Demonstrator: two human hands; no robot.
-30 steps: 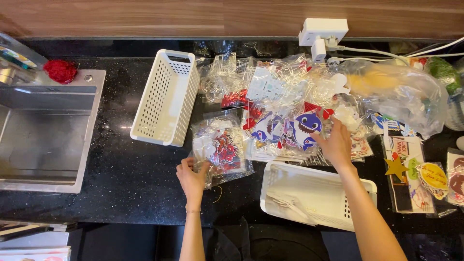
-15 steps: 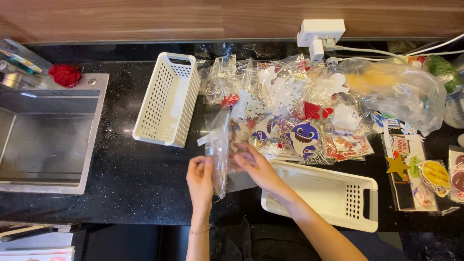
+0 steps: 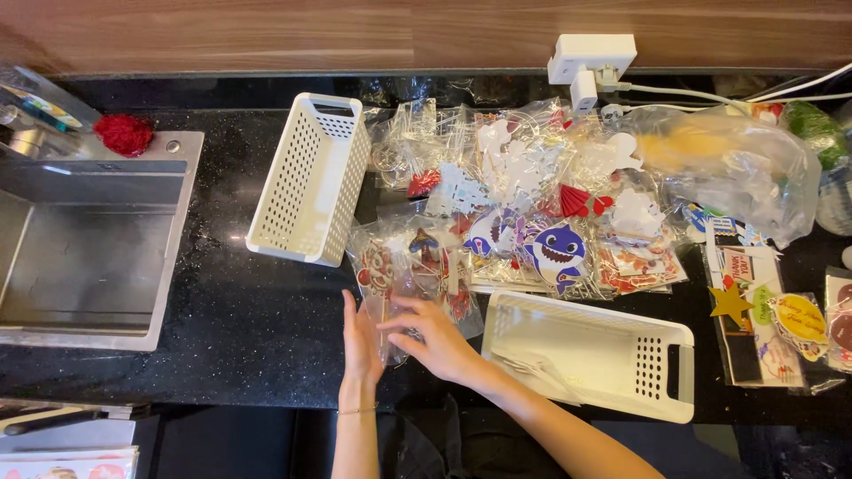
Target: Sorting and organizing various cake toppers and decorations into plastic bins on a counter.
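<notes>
— What are the hands doing?

— The left hand is standing edge-on against the near side of a clear packet of paper cutouts, fingers straight and together, pressing rather than gripping. The right hand is lying over the packet's near edge with its fingers spread and slightly curled; whether they are pinching the plastic, I cannot tell. The packet is lying flat on the black counter, just in front of the big heap.

— And beside it?

— A long white perforated basket is lying just right of the right hand. It is looking almost bare inside, with only some clear, pale thing near its left end. A second white basket is sitting further back to the left, and it is showing nothing inside.

— So how far is the sorting getting?

— Barely started, I would judge. The heap of wrapped decorations, including a blue shark cutout, is sitting loose behind the packet, and more packets with a gold star are lying at the far right. Neither basket is holding a sorted batch.

— Anything else?

— A steel sink on the left, with something red behind it.
</notes>
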